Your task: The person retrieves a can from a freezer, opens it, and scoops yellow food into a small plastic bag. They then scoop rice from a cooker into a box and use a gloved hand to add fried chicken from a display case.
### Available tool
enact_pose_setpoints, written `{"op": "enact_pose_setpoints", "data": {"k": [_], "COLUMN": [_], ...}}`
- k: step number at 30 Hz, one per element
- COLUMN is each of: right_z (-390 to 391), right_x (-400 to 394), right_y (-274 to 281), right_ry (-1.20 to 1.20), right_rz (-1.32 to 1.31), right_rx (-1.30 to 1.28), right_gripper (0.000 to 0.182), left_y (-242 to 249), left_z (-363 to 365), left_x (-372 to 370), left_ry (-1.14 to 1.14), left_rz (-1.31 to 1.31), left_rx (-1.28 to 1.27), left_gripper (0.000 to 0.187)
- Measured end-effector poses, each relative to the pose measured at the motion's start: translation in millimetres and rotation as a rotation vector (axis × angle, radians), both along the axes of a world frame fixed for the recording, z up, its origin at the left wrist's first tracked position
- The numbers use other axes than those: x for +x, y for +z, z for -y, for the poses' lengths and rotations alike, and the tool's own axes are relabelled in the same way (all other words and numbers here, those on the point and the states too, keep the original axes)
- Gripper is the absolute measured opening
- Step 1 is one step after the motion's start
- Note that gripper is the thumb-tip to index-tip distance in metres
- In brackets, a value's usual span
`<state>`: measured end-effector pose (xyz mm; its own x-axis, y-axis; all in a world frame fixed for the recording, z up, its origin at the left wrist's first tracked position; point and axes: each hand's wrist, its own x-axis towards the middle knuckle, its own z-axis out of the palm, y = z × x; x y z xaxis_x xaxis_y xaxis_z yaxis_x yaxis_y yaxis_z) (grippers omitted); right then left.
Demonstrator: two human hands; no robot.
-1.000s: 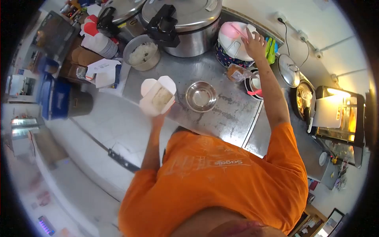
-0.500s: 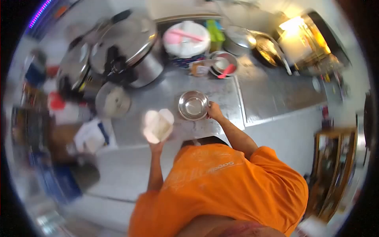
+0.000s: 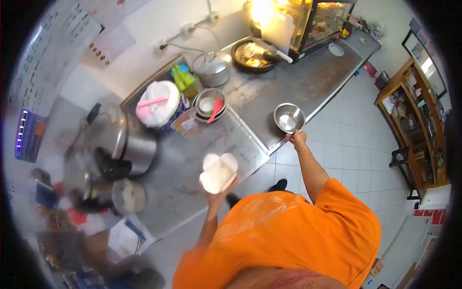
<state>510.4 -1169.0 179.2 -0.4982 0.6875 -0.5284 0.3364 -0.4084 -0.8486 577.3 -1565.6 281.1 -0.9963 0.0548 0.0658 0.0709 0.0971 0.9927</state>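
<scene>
My left hand [image 3: 217, 196] is closed around the lower part of a white folded paper takeaway box [image 3: 209, 184]. The box's flaps stand open, and pale contents, perhaps rice, show inside. It is held up by the front edge of the steel counter. My right hand [image 3: 298, 137] grips the near rim of a shiny metal bowl [image 3: 289, 117]. That bowl is over the right-hand counter section by its front edge, with bare metal showing inside.
Nested metal bowls with a red spoon [image 3: 214, 111], a white lidded tub [image 3: 158, 103], a lidded pot [image 3: 211, 70] and a dark pan [image 3: 252, 55] line the back. Large pressure cookers [image 3: 125, 139] stand left. A lit glass display case [image 3: 325, 24] is at far right.
My view has turned to the right. My right hand has carried the metal bowl rightward, from the left counter section to over the right one. The box remains in my left hand.
</scene>
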Motion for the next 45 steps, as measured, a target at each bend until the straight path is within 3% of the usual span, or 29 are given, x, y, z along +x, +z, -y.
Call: {"op": "enact_pose_setpoints", "data": {"k": [1,2,4,5,8,9,13,14,17,22,24,26,28,30,32,34,35,37,38,40,42,43,44,45], "right_z": [-19,-35,-67,-84,-143,-160,-218,-232,-272,-325,-349,-370,-386,-394,-398,-398,-398,-389,-385,-382,-387,-381,-378,-384], "right_x": [0,0,-1,-2,-7,-13,-33,-44,-77,-112,-111,-96,-74,-47,-5,36,57,92,106,133,140,154,157,149], "right_y": [-3,-4,-2,-5,-1,2,-9,-9,-7,4,2,-2,-11,-15,-22,-48,-60,-68,-70,-81,-91,-91,-87,-84], "right_ry": [0.057,0.032,0.032,0.001,0.055,0.043,0.063,0.054,0.079,0.054,0.155,0.230,0.254,0.203,0.125,0.038,0.049,0.067,0.077,0.112,0.101,0.090,0.091,0.127], "right_rz": [0.032,-0.004,-0.048,-0.112,-0.120,-0.124,-0.136,-0.147,-0.256,-0.387,-0.308,-0.213,-0.147,-0.070,0.035,0.154,0.214,0.339,0.400,0.472,0.445,0.435,0.446,0.406], "right_rx": [-0.002,-0.043,-0.161,-0.219,-0.281,-0.292,-0.409,-0.433,-0.498,-0.506,-0.447,-0.408,-0.343,-0.278,-0.252,-0.248,-0.237,-0.188,-0.154,-0.103,-0.062,-0.026,-0.032,0.026], "right_gripper": [0.024,0.024,0.025,0.026,0.027,0.027,0.027,0.027,0.031,0.057,0.062,0.055,0.046,0.042,0.041,0.039,0.037,0.035,0.034,0.031,0.029,0.027,0.027,0.025], "left_y": [-106,-98,-70,-73,-77,-69,-56,-63,-103,-99,-93,-96,-95,-125,-216,-178,-150,-103,-101,-95,-74,-80,-59,-72], "left_z": [-2,-29,-91,-121,-206,-235,-316,-327,-350,-402,-436,-472,-509,-543,-587,-610,-609,-600,-588,-553,-506,-498,-480,-460], "left_x": [-17,-21,-28,-34,-49,-52,-60,-67,-93,-153,-189,-210,-243,-278,-293,-313,-318,-328,-333,-350,-406,-441,-471,-513], "left_ry": [-0.169,-0.179,-0.121,-0.073,-0.027,-0.073,-0.008,-0.005,-0.268,-0.265,-0.259,-0.205,-0.115,-0.209,0.010,-0.076,-0.068,-0.285,-0.275,-0.014,0.129,0.432,0.406,0.439], "left_rz": [0.137,0.127,-0.186,-0.015,-0.202,-0.054,-0.080,-0.086,-0.177,-0.165,-0.161,-0.117,-0.134,-0.292,-0.101,-0.106,-0.094,0.037,0.044,0.018,-0.188,-0.219,-0.233,-0.246], "left_rx": [0.235,0.237,-0.308,-0.135,-0.192,-0.072,0.037,0.033,0.005,-0.099,-0.133,0.010,-0.316,-0.612,-0.442,-0.782,-0.790,-1.005,-1.006,-0.847,-0.689,-0.856,-0.855,-0.963], "left_gripper": [0.050,0.050,0.065,0.081,0.085,0.085,0.096,0.096,0.054,0.069,0.077,0.075,0.076,0.091,0.108,0.115,0.115,0.101,0.101,0.074,0.051,0.038,0.033,0.028]}}
